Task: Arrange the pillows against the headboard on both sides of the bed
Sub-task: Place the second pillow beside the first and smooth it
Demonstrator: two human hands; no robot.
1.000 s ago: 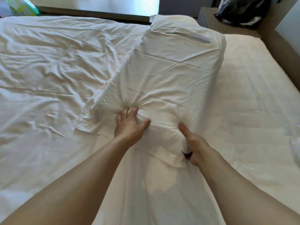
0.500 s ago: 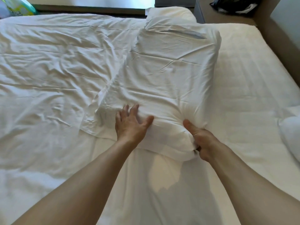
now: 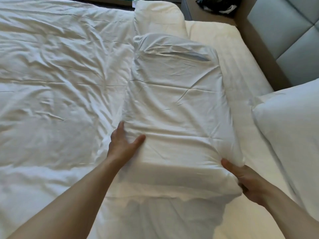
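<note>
Here both hands clasp the pillow's near edge.

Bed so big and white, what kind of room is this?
Probably a hotel bedroom: a wide bed with a crumpled white duvet, plump white pillows, and a grey padded headboard beside it.

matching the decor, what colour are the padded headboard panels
Pale grey-blue headboard panels in a brown frame, head view.

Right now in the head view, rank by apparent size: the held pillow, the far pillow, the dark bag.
1. Held pillow, largest, though nearest the camera.
2. Far pillow, partly hidden behind it.
3. Dark bag, smallest, cut off by the frame edge.
</note>
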